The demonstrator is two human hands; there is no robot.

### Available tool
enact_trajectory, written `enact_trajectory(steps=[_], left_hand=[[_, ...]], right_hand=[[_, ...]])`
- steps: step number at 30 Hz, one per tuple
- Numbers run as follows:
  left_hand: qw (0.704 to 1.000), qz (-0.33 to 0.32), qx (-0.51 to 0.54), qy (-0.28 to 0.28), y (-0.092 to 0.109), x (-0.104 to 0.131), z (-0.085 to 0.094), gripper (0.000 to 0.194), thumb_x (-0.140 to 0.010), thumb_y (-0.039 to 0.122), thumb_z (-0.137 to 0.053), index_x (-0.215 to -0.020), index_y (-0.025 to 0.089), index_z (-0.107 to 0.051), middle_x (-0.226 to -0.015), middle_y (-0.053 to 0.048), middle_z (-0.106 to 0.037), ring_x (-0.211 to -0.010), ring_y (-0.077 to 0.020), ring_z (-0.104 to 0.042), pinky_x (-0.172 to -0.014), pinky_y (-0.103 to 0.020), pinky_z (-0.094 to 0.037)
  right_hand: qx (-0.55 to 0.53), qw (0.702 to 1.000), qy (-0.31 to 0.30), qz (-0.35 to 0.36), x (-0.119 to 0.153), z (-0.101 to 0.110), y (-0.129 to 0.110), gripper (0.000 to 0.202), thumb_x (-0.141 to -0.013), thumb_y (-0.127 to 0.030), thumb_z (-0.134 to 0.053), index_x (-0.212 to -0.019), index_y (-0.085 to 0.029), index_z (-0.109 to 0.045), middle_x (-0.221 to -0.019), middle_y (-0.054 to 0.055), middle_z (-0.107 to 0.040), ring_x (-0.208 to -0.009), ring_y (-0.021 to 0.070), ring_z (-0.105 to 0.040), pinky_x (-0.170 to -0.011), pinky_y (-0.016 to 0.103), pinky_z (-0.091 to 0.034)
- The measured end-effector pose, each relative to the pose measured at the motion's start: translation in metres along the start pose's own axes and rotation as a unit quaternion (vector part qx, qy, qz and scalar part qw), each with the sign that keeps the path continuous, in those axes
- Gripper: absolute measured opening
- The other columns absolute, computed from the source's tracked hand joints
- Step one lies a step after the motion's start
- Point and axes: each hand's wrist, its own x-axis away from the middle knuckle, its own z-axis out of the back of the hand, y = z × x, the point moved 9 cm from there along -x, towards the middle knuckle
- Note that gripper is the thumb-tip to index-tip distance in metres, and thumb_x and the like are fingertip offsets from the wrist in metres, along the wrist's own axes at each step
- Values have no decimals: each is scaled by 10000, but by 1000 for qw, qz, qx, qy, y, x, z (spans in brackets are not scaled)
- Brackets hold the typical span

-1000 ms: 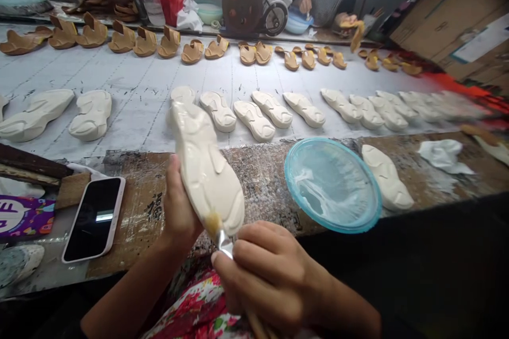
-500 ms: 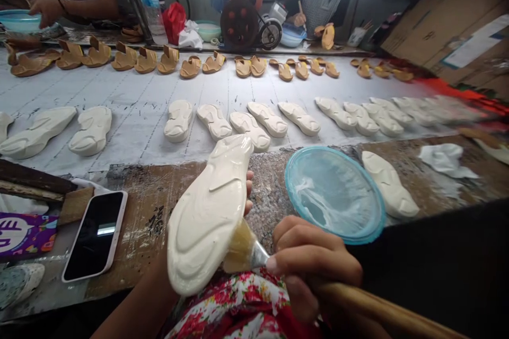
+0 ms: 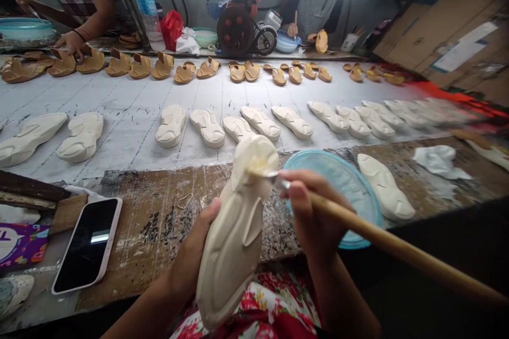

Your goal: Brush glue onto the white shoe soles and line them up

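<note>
My left hand (image 3: pixel 201 238) grips a cream shoe sole (image 3: pixel 233 254) from its left side and holds it tilted over my lap. My right hand (image 3: pixel 316 206) is closed round the long wooden handle of a brush (image 3: pixel 358 219). The brush's pale bristles, blurred, press on the sole's upper end. Just behind my right hand stands a blue bowl (image 3: pixel 371 201) with whitish liquid smeared inside, partly hidden by that hand. Another cream sole (image 3: pixel 385 188) lies on the bench to the bowl's right.
A row of cream soles (image 3: pixel 209 128) lies on the white belt (image 3: pixel 131 94), with tan shoe uppers (image 3: pixel 119 63) along its far side. A phone (image 3: pixel 87 246) rests at left on the cardboard-covered bench (image 3: pixel 135 243). Crumpled tissue (image 3: pixel 439 161) lies right. Two people sit across, near a motor (image 3: pixel 242 23).
The sole has turned and shifted right, and the brush has moved up from its lower right edge onto its upper end. A co-worker's hand at far left now reaches to the uppers.
</note>
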Motion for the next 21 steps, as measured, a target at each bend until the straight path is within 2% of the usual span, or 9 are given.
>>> enact_trajectory(steps=[3, 5, 8, 10, 12, 14, 18, 21], left_hand=[[995, -55, 57, 59, 18, -6, 7, 417, -762, 513, -616, -870, 123, -715, -776, -55, -728, -763, -233, -680, -735, -307, -556], [989, -98, 92, 67, 33, -9, 9, 484, -849, 518, -477, -981, 108, -698, -844, -81, -725, -824, -252, -675, -783, -347, -552], [976, -180, 117, 48, 57, -10, 7, 584, -904, 518, -316, -1099, 91, -663, -885, -110, -715, -903, -288, -661, -835, -416, -539], [971, -207, 115, 43, 64, -10, 4, 604, -912, 504, -273, -1131, 84, -649, -906, -122, -712, -935, -300, -653, -856, -443, -531], [972, -202, 113, 36, 63, -14, 0, 587, -917, 488, -276, -1163, 92, -633, -936, -120, -710, -971, -304, -645, -881, -451, -522], [973, -196, 116, 25, 60, -19, -4, 577, -924, 481, -272, -1188, 103, -619, -967, -115, -708, -1005, -304, -636, -902, -456, -515], [969, -216, 117, 31, 62, -28, 7, 633, -933, 483, -194, -1187, 73, -605, -1006, -140, -703, -1045, -321, -618, -902, -482, -514], [969, -214, 107, 60, 75, -29, 24, 572, -951, 417, -206, -1216, 63, -569, -1051, -155, -694, -1075, -325, -601, -873, -472, -529]], right_hand=[[-81, 984, -153, 37, 28, -39, -20, 119, -845, -140, -530, -855, -136, -648, -705, 37, -629, -593, 117, -568, -551, 230, -476], [-87, 972, -197, 92, 50, -47, -35, 104, -836, -152, -520, -839, -129, -622, -618, 18, -561, -517, 108, -480, -487, 233, -420], [-107, 952, -278, 75, 69, -47, -33, 107, -867, -170, -503, -851, -143, -604, -593, -1, -531, -504, 101, -452, -477, 226, -396], [-115, 957, -267, 23, 63, -35, -18, 117, -890, -188, -506, -906, -157, -617, -649, 8, -576, -549, 104, -504, -512, 221, -423], [-80, 974, -213, -18, 52, -21, -2, 124, -883, -167, -530, -956, -167, -630, -728, 28, -617, -613, 114, -555, -565, 228, -458], [-31, 983, -183, -9, 49, -18, 3, 136, -859, -123, -550, -960, -151, -638, -744, 44, -621, -625, 122, -563, -577, 233, -468], [-32, 973, -210, 89, 64, -33, -12, 123, -873, -154, -520, -911, -111, -629, -643, 46, -581, -558, 133, -515, -515, 242, -442], [-53, 966, -248, 59, 68, -35, -10, 136, -894, -184, -502, -888, -132, -627, -634, 29, -582, -543, 117, -504, -504, 224, -435]])
